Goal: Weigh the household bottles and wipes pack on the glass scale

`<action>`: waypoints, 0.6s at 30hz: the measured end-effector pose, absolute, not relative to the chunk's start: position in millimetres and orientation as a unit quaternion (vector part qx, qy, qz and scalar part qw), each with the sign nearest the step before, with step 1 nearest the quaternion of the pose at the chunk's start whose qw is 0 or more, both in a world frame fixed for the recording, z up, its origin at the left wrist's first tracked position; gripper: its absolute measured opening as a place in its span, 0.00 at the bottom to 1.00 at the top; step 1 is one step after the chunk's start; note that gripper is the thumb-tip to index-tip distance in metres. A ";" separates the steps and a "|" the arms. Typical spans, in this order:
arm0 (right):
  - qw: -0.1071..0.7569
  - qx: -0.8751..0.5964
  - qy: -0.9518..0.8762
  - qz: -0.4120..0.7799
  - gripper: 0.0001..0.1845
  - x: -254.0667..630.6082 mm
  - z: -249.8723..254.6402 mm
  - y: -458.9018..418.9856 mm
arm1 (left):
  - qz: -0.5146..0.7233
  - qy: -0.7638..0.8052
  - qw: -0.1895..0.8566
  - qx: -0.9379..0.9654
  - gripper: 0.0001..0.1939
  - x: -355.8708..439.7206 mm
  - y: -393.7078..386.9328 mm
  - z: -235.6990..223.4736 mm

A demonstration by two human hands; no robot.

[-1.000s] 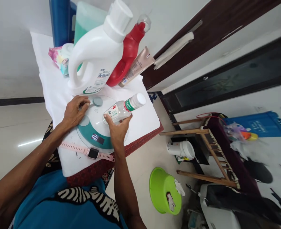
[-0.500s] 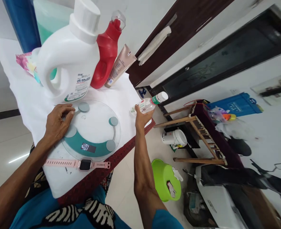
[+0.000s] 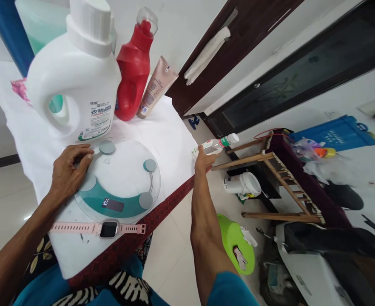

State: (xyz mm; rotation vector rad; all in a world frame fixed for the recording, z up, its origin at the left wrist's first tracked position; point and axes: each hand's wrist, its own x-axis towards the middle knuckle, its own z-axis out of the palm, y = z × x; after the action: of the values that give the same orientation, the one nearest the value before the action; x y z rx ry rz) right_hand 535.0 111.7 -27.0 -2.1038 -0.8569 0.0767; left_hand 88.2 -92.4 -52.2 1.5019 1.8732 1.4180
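Right grip (image 3: 204,161): closed around the base end of one clear bottle (image 3: 212,147), thumb across the label; the bottle is tilted at the surface (image 3: 177,131)'s right corner, white cap pointing outward past the edge. Whether it rests on the cloth cannot be told; fill level unclear. Handling, as judged: light to moderate in weight, thin-walled, apt to dent under a hard squeeze, smooth and perhaps slippery if wet; best held about the labelled body. Left grip (image 3: 69,170): fingers loosely curled at the left rim of one glass scale (image 3: 126,172); whether it pinches the rim cannot be told. Near edge: one pink-strapped watch (image 3: 109,229), just beside the scale. Far side: one large white jug (image 3: 79,80), an obstacle behind the scale; one red bottle (image 3: 132,70); one pinkish tube (image 3: 158,87), upright but leaning, toward the far right corner.
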 end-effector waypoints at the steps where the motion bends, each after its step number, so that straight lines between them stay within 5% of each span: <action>1: 0.421 -0.839 -0.343 0.038 0.44 534.8 -27.5 111.1 | 0.501 0.660 0.178 0.530 0.15 88.3 -92.6 -52.3; 8: 0.423 -0.830 -0.358 0.058 0.46 525.5 -22.3 95.9 | 0.512 0.645 0.181 0.538 0.12 86.1 -92.2 -63.5; 12: 0.439 -0.826 -0.353 -0.032 0.50 500.5 -23.0 76.1 | 0.513 0.642 0.177 0.542 0.14 86.1 -92.6 -66.8; 15: 0.479 -0.744 -0.455 -0.099 0.47 463.2 -17.5 78.6 | 0.509 0.645 0.180 0.541 0.14 86.3 -92.9 -66.0; 18: 0.531 -0.613 -0.584 -0.044 0.46 413.1 -3.2 112.8 | 0.506 0.647 0.183 0.540 0.14 86.3 -92.8 -64.8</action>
State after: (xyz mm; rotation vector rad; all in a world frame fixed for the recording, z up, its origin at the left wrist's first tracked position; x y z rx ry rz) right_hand 413.1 112.8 -3.2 -1.4623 -1.3933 -0.1060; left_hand 86.3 -92.8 -64.8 1.5244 1.8244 1.4289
